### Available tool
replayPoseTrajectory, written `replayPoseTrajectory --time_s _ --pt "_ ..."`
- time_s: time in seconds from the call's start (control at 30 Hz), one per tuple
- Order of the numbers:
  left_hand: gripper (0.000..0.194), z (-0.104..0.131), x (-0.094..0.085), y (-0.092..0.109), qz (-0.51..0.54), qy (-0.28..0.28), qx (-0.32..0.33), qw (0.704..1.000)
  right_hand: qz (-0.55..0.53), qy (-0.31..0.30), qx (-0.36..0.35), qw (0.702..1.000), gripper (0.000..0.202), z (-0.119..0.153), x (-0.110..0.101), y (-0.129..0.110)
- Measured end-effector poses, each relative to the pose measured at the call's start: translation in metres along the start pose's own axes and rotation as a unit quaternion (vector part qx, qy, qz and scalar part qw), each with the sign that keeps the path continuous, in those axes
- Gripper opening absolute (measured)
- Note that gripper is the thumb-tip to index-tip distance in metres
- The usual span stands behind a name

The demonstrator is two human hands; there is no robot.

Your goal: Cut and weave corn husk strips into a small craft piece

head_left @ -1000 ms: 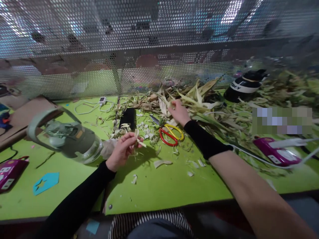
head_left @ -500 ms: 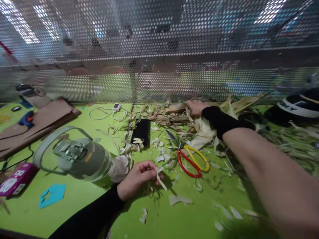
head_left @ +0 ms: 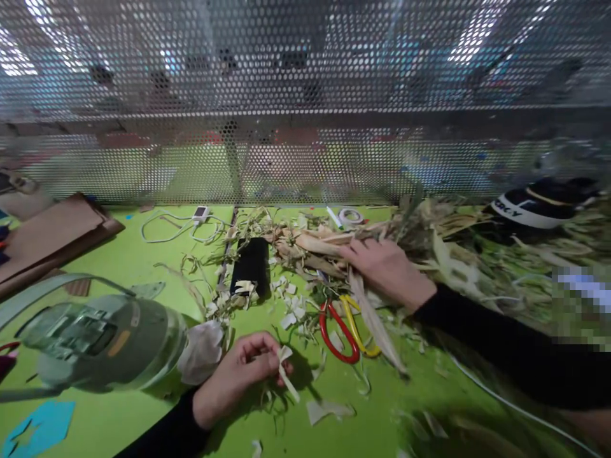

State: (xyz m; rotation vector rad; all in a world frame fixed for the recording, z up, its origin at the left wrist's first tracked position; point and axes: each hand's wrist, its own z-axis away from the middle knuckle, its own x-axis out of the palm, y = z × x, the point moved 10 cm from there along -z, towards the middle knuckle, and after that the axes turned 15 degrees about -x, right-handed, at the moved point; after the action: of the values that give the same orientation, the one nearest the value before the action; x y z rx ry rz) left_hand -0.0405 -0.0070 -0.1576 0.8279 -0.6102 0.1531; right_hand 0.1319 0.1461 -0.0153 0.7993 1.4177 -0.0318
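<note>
In left hand (head_left: 233,376): folded husk strip (head_left: 288,381) being pinched, kinda part-done | under right hand (head_left: 389,270): loose husks (head_left: 319,244) being touched, can't tell grip, loads left

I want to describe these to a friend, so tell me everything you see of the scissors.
The scissors lie on the green table. Their red loop and yellow loop face you and look smooth, plastic-coated; the blades point away, mostly hidden among plant scraps. A dry husk strip lies across the yellow loop.
</note>
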Motion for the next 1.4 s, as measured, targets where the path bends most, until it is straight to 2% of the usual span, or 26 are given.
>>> replayPoseTrajectory --time_s 0.1,0.23,0.33,0.53,0.7,0.77,0.83,0.93,1.0,1.1,1.17,1.23,1.3,1.4 --pt "0.033 0.001 0.000 -0.002 -0.006 -0.002 -0.003 1.000 0.073 0.001 -0.024 0.997 0.032 0.015 -0.006 -0.036" --pt "0.034 0.004 -0.002 -0.002 -0.015 0.017 -0.006 1.000 0.117 -0.001 -0.029 0.993 0.028 0.024 -0.005 -0.061" --pt "0.034 0.005 -0.006 -0.002 -0.020 0.032 -0.004 0.999 0.120 0.000 -0.033 0.992 0.027 0.027 -0.005 -0.068" --pt "0.034 0.008 -0.004 0.000 -0.033 0.007 0.003 0.999 0.125 0.030 -0.032 0.991 0.023 0.034 -0.010 -0.078" --pt "0.034 0.014 -0.002 0.003 -0.026 0.040 -0.009 0.999 0.103 0.060 -0.055 0.991 0.025 0.038 -0.015 -0.079" --pt "0.034 0.014 -0.001 0.003 -0.022 0.034 -0.011 0.999 0.101 0.070 -0.064 0.990 0.027 0.036 -0.023 -0.068" --pt "0.033 0.012 -0.001 0.001 -0.023 0.020 -0.008 1.000 0.116 0.076 -0.063 0.988 0.027 0.030 -0.034 -0.047" --pt "0.030 0.009 -0.004 -0.001 -0.031 0.003 0.000 1.000 0.121 0.057 -0.032 0.990 0.029 0.015 -0.050 0.001" --pt "0.028 0.009 -0.006 -0.003 -0.033 0.002 0.000 0.999 0.117 0.027 0.013 0.993 0.033 0.002 -0.058 0.039" --pt "0.026 0.010 -0.007 -0.003 -0.030 0.000 -0.008 1.000 0.100 -0.018 0.114 0.988 0.042 -0.016 -0.070 0.093" --pt "0.027 0.010 -0.006 -0.003 -0.030 -0.003 -0.011 0.999 0.097 -0.016 0.161 0.982 0.045 -0.030 -0.081 0.116" --pt "0.028 0.010 -0.006 -0.002 -0.032 -0.005 -0.010 0.999 0.076 0.009 0.148 0.986 0.049 -0.050 -0.088 0.126" --pt "0.029 0.010 -0.005 -0.001 -0.037 -0.005 -0.008 0.999 0.059 0.028 0.118 0.991 0.048 -0.068 -0.087 0.129" --pt "0.027 0.011 -0.003 -0.001 -0.040 -0.007 -0.013 0.999 0.002 0.038 0.075 0.996 0.047 -0.087 -0.064 0.126"
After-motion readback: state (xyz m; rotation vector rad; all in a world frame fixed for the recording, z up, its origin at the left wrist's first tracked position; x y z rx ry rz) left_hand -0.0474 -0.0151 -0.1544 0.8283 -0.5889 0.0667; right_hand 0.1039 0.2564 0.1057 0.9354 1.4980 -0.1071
